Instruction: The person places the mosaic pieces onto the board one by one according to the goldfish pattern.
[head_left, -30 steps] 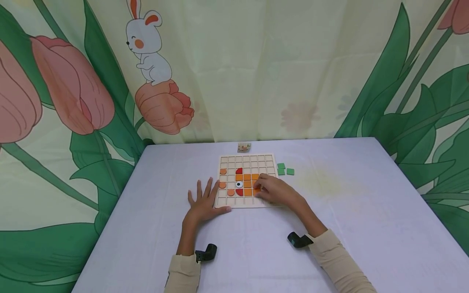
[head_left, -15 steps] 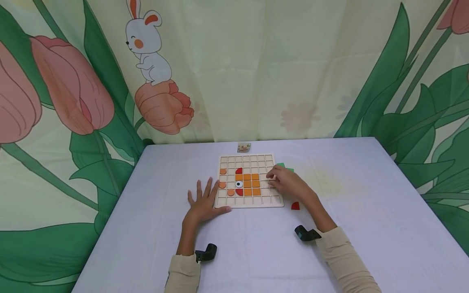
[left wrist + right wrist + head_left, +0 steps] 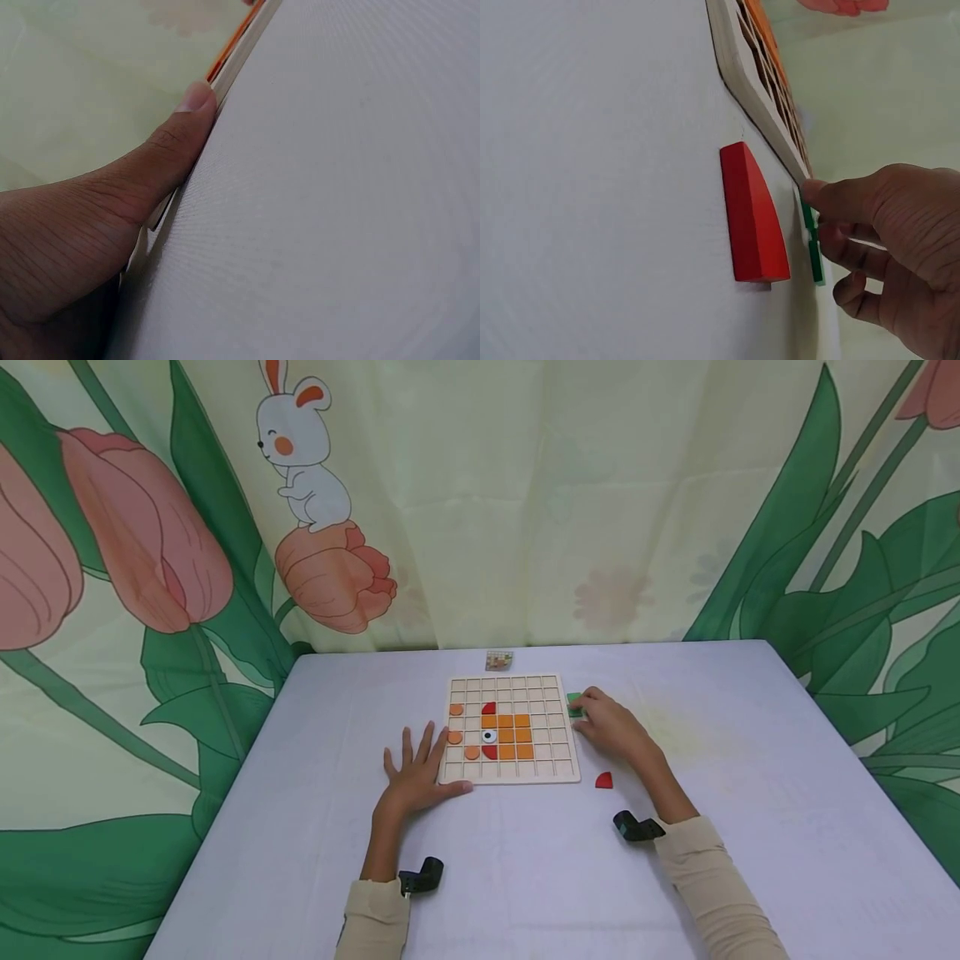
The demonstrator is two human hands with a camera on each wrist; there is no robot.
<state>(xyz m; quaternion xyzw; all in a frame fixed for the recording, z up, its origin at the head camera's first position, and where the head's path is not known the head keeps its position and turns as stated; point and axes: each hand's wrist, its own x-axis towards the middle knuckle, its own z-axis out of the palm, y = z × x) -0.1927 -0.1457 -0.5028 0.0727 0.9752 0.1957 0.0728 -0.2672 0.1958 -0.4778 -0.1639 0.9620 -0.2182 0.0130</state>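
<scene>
In the head view a pale wooden grid board (image 3: 551, 770) lies on the table. Orange squares (image 3: 514, 736), red quarter-round pieces, peach discs (image 3: 454, 737) and a white eye disc (image 3: 489, 737) sit in its cells. My left hand (image 3: 412, 781) rests at its left side, fingers spread; the thumb (image 3: 176, 139) lies along the near edge. Beyond the right edge, my right hand (image 3: 611, 722) reaches to the green square tiles (image 3: 574, 699), partly hiding them. In the right wrist view its thumb and bent fingers (image 3: 855, 251) are at the green tiles (image 3: 816, 259), without a visible grip.
A loose red quarter-round piece (image 3: 603, 781) lies on the white-covered table (image 3: 525, 868), right of the board's near corner. A small patterned card or packet (image 3: 498, 661) lies behind the board. A printed curtain (image 3: 480, 527) hangs at the table's back.
My right hand has moved right from the orange squares, past the board's edge, to the green tiles. The loose red piece has come into view. My left hand stays in place.
</scene>
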